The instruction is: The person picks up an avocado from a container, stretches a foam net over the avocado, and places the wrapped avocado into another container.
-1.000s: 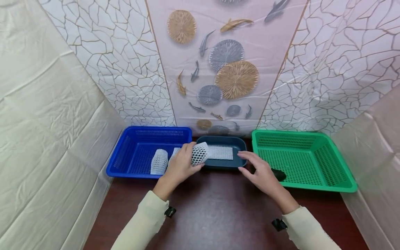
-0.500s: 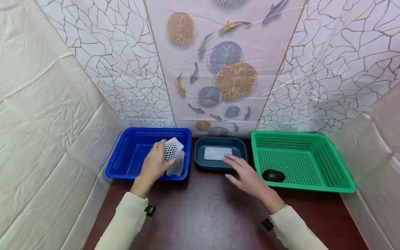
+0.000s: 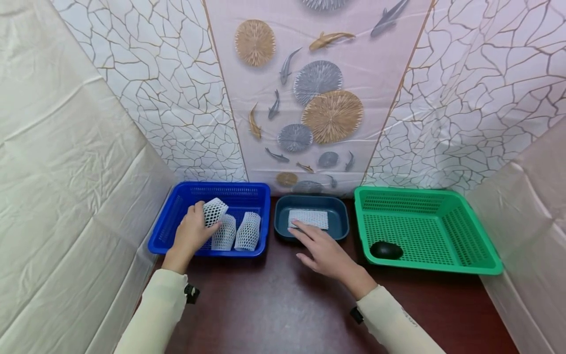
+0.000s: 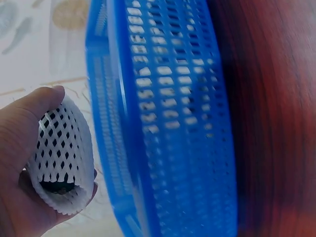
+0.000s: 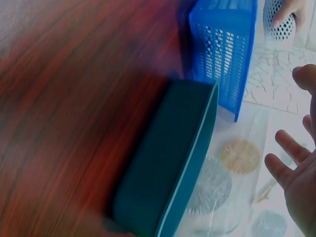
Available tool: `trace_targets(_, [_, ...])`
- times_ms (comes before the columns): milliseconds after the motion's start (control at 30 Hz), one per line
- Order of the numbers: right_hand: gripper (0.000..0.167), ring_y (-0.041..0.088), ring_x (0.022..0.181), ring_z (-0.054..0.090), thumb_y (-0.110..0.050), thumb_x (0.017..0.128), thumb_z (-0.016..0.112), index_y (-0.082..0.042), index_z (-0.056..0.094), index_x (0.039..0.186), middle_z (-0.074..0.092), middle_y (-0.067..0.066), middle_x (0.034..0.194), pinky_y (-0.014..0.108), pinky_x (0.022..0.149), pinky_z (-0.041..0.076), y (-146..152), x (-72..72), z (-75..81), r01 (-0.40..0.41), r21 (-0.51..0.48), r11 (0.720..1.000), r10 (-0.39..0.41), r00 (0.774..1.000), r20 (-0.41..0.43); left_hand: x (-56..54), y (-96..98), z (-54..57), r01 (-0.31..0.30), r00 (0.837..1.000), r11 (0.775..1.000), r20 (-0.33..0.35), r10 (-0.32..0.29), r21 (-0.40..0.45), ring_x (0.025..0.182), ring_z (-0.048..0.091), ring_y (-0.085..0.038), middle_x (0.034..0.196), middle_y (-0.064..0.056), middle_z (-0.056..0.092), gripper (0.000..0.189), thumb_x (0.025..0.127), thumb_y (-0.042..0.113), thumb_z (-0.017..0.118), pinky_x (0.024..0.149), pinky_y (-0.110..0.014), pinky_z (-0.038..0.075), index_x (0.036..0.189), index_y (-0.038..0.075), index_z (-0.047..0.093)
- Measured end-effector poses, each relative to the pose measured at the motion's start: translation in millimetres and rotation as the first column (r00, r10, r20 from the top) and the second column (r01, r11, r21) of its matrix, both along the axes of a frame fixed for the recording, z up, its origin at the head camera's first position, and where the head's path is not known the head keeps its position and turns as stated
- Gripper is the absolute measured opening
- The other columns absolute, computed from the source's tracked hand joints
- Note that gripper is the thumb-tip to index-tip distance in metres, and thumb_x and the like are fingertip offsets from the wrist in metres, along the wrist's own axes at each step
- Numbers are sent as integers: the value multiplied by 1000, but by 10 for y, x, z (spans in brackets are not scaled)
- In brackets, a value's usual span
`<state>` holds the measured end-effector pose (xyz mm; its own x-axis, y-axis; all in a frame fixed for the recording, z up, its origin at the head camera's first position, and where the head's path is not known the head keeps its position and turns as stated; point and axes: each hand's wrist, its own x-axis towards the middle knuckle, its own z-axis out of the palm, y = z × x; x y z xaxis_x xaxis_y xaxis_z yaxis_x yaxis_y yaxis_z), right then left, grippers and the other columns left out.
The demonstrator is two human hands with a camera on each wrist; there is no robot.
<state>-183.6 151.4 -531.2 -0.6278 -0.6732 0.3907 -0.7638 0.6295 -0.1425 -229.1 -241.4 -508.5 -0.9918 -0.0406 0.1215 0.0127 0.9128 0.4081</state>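
Moved: left hand (image 3: 190, 234), right hand (image 3: 325, 253), leftward
Left grip: grasping net (image 3: 215, 210)
Right grip: released
Net: likely soft, springy; hold mid-length

There're 4 wht nets (image 3: 248, 231), 2 bskts (image 3: 462, 233), 1 tray (image 3: 338, 219) & 1 bare blk obj (image 3: 386, 250).

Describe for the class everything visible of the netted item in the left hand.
The netted item wears a white, foam-like mesh sleeve with diamond-shaped openings and a wavy edge. A dark object shows inside the sleeve's open end; what it is, I cannot tell. The left hand grips it, tilted, over the blue basket; nothing else visibly touches it.
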Motion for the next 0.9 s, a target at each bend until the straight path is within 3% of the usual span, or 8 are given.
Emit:
trace_targets(167, [77,26,145,47,-30,94,76,-15,38,160,30,7,169,47,112,47,-167,3,-74,-18,7,1000,18,999,45,-47,-133,-88,-47,998,999,28,48,-10,122,55,-57,141,-40,48,91,91,43,76,98,-68,47,151,-11,32])
trace_targets(300, [76,23,146,47,-31,96,73,-18,35,162,24,2,172,45,114,46,-332,8,-116,-40,33,999,35,992,123,-77,-201,-148,-95,990,995,104,93,15,121,54,-58,137,-42,49,91,93,44,72,99,-67,47,150,-14,30])
trace_targets(567, [75,24,143,49,-29,96,73,-17,36,161,28,6,171,45,111,48,-608,-12,-226,-101,52,994,89,977,194,-145,-257,-269,-177,950,979,278,143,99,129,46,-61,145,-47,38,96,96,48,64,105,-67,42,151,-19,23])
trace_targets(767, [72,24,139,52,-31,99,70,-19,36,161,22,1,172,44,110,48,-707,-20,-301,-128,95,987,100,961,257,-208,-252,-370,-225,927,968,331,177,114,123,51,-59,137,-46,43,91,97,49,61,101,-66,45,144,-21,29])
trace_targets(900, [72,24,139,53,-29,99,69,-20,35,162,22,2,172,45,109,49,-762,-29,-343,-153,122,981,114,953,280,-238,-262,-406,-242,908,962,378,179,125,123,53,-59,135,-47,46,91,99,48,58,99,-65,47,146,-22,26])
